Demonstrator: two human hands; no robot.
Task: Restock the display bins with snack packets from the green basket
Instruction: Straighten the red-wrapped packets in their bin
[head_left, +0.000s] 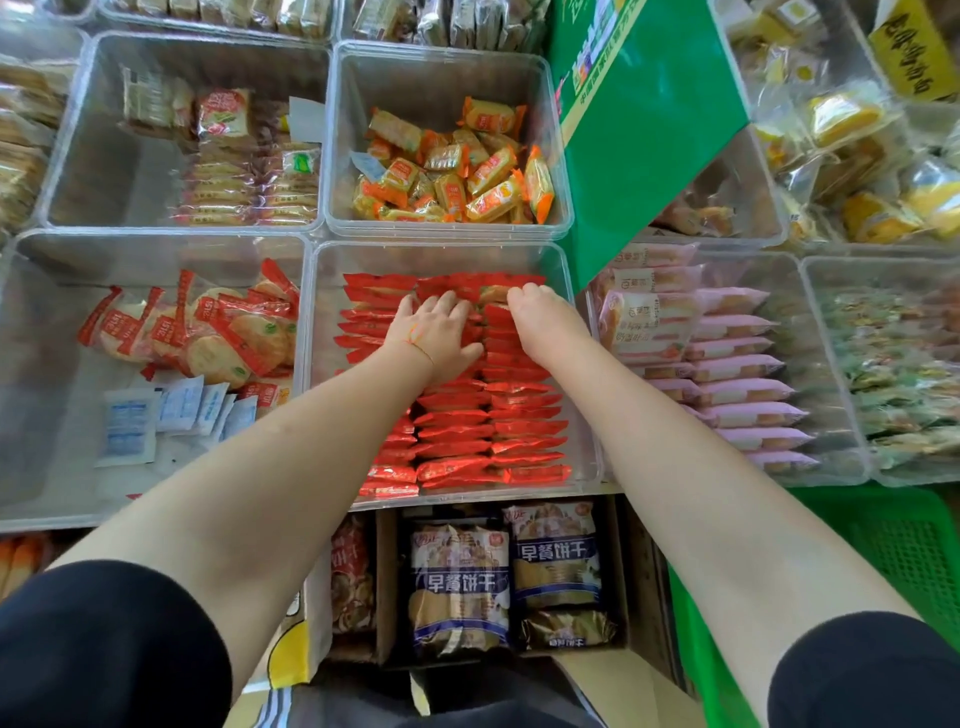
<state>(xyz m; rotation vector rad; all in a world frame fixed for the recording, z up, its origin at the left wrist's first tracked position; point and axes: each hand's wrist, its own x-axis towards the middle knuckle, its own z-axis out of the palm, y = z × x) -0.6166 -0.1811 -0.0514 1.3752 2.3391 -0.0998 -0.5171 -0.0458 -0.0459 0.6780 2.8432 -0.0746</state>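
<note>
A clear display bin in the middle holds rows of red snack packets standing on edge. My left hand presses on the packets at the far part of the bin, fingers spread and fairly straight. To its right, my right hand reaches the far end of the right-hand row. Its fingers curl down over the packets there and the fingertips are hidden. The green basket shows at the lower right, partly behind my right arm; its contents are out of sight.
Other clear bins surround this one: orange packets behind, round crackers left, pink packets right. A green carton leans over the back right. Below the shelf edge, a cardboard box holds blue biscuit bags.
</note>
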